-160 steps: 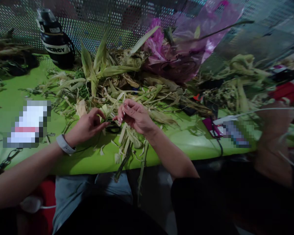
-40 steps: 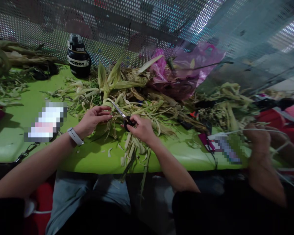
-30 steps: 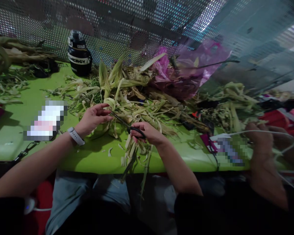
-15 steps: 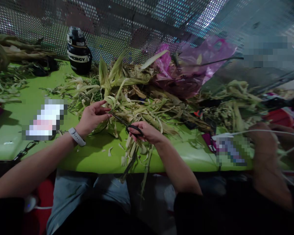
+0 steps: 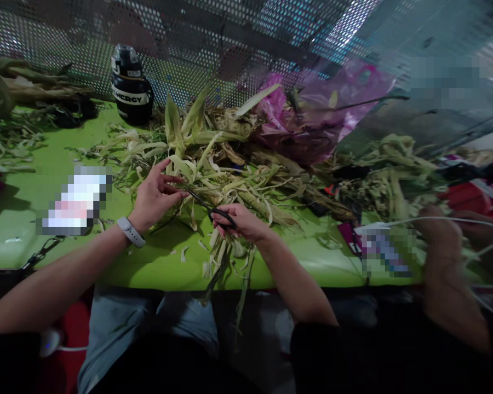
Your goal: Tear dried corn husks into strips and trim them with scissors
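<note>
Corn husks (image 5: 246,200) lie in a loose heap of pale green and yellowish strips on the green table, some hanging over its front edge. My left hand (image 5: 154,194), with a white band on its wrist, is at the left side of the heap. Its fingers are spread and the fingertips are at the husk strips; I see nothing firmly held. My right hand (image 5: 240,221) is closed round the black handles of a pair of scissors (image 5: 222,217). The blades point up and left, their tips close to my left fingertips and partly lost among the strips.
A black bottle (image 5: 131,90) and a pink plastic bag (image 5: 312,120) stand behind the heap, before a perforated metal panel (image 5: 197,33). A blurred-out phone (image 5: 76,202) lies left. Another person's hand (image 5: 439,224) is at the right, near a white cable (image 5: 398,221).
My left fingers have spread, with some raised further up and left. The scissors and my right hand have shifted slightly left. A husk strip near the left fingertips now lies differently.
</note>
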`<state>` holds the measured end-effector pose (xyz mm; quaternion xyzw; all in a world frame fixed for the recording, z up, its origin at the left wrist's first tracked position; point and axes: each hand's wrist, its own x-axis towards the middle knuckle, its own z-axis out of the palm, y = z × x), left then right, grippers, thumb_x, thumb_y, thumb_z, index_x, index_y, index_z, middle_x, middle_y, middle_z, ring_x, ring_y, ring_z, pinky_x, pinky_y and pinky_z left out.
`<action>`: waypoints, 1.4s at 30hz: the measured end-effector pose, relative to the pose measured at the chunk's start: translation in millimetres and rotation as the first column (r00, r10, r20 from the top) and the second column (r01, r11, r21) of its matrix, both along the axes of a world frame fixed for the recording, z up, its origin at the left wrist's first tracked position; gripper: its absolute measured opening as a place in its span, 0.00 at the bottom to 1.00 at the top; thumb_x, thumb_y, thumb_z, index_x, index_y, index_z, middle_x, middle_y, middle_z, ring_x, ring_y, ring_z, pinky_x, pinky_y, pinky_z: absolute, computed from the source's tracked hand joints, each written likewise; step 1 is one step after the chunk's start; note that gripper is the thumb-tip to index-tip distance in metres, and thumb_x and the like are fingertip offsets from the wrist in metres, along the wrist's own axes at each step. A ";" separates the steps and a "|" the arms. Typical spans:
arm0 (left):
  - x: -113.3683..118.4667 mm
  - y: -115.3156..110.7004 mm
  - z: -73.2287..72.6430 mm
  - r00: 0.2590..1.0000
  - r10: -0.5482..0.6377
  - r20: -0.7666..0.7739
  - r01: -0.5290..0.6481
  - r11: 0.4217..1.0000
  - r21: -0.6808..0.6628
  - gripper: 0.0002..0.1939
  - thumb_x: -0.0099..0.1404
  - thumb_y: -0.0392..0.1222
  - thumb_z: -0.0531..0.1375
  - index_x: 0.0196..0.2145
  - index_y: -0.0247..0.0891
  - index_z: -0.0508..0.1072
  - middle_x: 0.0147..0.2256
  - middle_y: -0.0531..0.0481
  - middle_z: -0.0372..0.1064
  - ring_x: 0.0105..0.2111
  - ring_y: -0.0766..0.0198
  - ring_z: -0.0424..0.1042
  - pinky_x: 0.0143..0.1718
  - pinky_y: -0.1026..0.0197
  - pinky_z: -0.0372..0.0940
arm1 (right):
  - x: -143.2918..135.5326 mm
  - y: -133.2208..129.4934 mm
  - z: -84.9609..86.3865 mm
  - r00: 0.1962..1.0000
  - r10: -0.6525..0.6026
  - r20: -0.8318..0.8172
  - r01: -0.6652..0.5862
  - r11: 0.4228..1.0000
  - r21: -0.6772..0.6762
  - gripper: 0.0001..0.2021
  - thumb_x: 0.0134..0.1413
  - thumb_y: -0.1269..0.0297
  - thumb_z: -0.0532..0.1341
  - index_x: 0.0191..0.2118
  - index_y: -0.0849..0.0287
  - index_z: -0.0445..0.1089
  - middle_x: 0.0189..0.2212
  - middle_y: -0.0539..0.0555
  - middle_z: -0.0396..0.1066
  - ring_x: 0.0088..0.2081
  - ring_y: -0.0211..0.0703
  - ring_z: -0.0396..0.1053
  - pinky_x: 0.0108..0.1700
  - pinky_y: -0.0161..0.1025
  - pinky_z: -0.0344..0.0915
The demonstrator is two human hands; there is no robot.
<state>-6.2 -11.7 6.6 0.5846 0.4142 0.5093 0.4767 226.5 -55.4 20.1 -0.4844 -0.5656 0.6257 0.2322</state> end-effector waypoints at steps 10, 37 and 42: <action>1.2 1.5 -3.6 0.999 0.049 -0.021 -0.049 0.999 0.014 0.49 0.48 0.35 0.72 0.64 0.40 0.56 0.42 0.45 0.74 0.32 0.64 0.77 0.33 0.64 0.71 | -6.6 -3.3 1.0 0.997 -0.057 0.046 0.056 0.998 0.025 0.24 0.41 0.42 0.68 0.25 0.60 0.64 0.14 0.46 0.66 0.12 0.26 0.48 0.15 0.30 0.40; -1.2 2.9 -7.4 0.951 0.164 -0.261 -0.097 0.963 0.253 0.43 0.54 0.34 0.68 0.64 0.40 0.55 0.41 0.47 0.74 0.33 0.64 0.78 0.32 0.65 0.72 | -0.6 -2.1 -2.2 0.998 -0.045 -0.052 0.040 0.995 -0.089 0.26 0.40 0.41 0.67 0.25 0.64 0.68 0.12 0.48 0.68 0.09 0.23 0.47 0.11 0.26 0.38; -1.4 1.6 -7.1 0.927 0.210 -0.311 -0.094 0.932 0.350 0.42 0.54 0.34 0.67 0.63 0.41 0.56 0.41 0.49 0.74 0.33 0.65 0.78 0.32 0.65 0.71 | 3.2 -2.5 -5.3 0.994 -0.029 -0.102 0.018 0.994 -0.104 0.25 0.45 0.42 0.66 0.25 0.63 0.68 0.12 0.49 0.67 0.09 0.24 0.48 0.11 0.26 0.38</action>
